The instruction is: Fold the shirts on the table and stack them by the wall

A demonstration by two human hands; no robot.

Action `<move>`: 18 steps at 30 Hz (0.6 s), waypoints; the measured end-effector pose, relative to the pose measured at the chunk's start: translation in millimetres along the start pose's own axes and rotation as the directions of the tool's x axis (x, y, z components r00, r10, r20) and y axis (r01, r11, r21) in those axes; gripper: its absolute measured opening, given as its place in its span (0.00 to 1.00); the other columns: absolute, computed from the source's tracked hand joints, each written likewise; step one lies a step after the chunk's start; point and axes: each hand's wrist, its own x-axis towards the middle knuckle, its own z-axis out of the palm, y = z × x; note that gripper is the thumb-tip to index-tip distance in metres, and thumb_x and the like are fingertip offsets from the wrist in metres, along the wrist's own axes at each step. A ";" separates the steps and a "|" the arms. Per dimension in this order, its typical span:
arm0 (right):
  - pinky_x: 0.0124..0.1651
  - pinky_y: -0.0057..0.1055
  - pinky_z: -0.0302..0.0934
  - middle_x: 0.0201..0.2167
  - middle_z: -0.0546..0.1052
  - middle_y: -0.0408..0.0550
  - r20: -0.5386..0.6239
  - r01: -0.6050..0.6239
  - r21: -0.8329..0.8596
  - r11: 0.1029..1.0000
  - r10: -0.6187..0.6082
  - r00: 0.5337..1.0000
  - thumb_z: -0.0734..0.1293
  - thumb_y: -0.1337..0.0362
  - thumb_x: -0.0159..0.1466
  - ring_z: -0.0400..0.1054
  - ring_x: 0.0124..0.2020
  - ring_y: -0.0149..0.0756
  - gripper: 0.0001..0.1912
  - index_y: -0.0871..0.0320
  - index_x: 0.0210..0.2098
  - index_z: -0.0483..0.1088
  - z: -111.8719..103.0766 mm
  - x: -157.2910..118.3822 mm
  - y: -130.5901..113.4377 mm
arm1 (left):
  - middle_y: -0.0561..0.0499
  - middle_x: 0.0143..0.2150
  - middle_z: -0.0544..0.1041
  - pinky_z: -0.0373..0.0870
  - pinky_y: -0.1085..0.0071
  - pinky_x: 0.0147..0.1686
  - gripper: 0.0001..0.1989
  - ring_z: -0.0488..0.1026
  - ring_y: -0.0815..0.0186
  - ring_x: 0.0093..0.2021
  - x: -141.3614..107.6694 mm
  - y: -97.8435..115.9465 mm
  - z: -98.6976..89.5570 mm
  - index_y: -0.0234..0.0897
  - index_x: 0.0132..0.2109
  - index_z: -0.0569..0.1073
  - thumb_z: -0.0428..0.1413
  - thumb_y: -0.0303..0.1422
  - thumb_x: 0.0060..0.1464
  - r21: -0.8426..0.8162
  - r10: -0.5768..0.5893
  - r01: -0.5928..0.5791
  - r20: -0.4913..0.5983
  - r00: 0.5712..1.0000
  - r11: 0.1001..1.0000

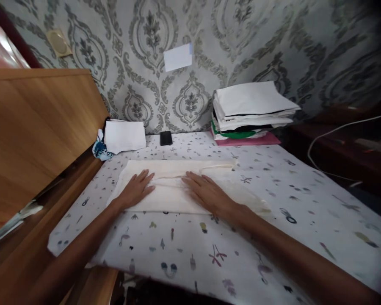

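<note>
A cream-coloured cloth (168, 199) lies folded lengthwise on the printed white table cover, its two long edges meeting near the middle. My left hand (136, 189) rests flat on the left part of it, fingers stretched out. On the right part, my right hand (208, 192) also lies palm down with its fingers extended, slightly blurred. Neither hand grips anything. Frayed, thinner fabric spreads out past my right wrist at the cloth's right end.
At the back right stands a stack of folded fabrics (254, 101). Folded white cloth (125, 136) and a small dark rectangular object (166, 138) lie at the back. A wooden panel (41, 127) borders the left; a white cable (317, 140) hangs at right.
</note>
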 end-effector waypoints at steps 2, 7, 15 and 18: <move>0.64 0.46 0.54 0.66 0.63 0.57 -0.017 -0.052 -0.062 0.997 0.051 0.999 0.53 0.69 0.71 0.59 0.65 0.46 0.24 0.57 0.65 0.60 -2.7 22.6 -2.1 | 0.44 0.75 0.45 0.42 0.52 0.69 0.35 0.39 0.58 0.74 -1.2 0.5 -1.1 0.41 0.72 0.50 0.33 0.53 0.66 0.002 0.002 -0.002 -0.007 1.000 1.000; 0.51 0.38 0.59 0.44 0.79 0.54 -0.039 -0.128 -0.195 0.972 0.123 0.992 0.58 0.77 0.65 0.70 0.49 0.45 0.16 0.60 0.44 0.74 3.6 49.7 5.4 | 0.45 0.74 0.47 0.41 0.47 0.69 0.34 0.41 0.57 0.74 -7.7 -4.3 -3.8 0.41 0.72 0.50 0.34 0.52 0.66 0.054 -0.066 0.067 -0.033 0.997 0.996; 0.49 0.37 0.56 0.45 0.78 0.55 -0.046 -0.117 -0.220 0.968 0.110 0.993 0.57 0.75 0.68 0.67 0.49 0.44 0.14 0.61 0.44 0.73 -2.4 42.7 8.5 | 0.45 0.74 0.48 0.44 0.45 0.68 0.32 0.42 0.54 0.74 -10.6 -20.2 2.8 0.43 0.71 0.53 0.35 0.51 0.67 0.076 -0.097 0.102 -0.077 0.992 0.992; 0.48 0.37 0.56 0.43 0.77 0.57 -0.034 -0.098 -0.263 0.960 0.092 0.995 0.56 0.77 0.67 0.67 0.48 0.45 0.15 0.63 0.43 0.73 -5.2 43.8 8.9 | 0.45 0.74 0.48 0.44 0.44 0.68 0.31 0.41 0.53 0.74 -9.5 -20.0 2.9 0.45 0.71 0.53 0.35 0.50 0.67 0.083 -0.089 0.095 -0.070 0.994 0.992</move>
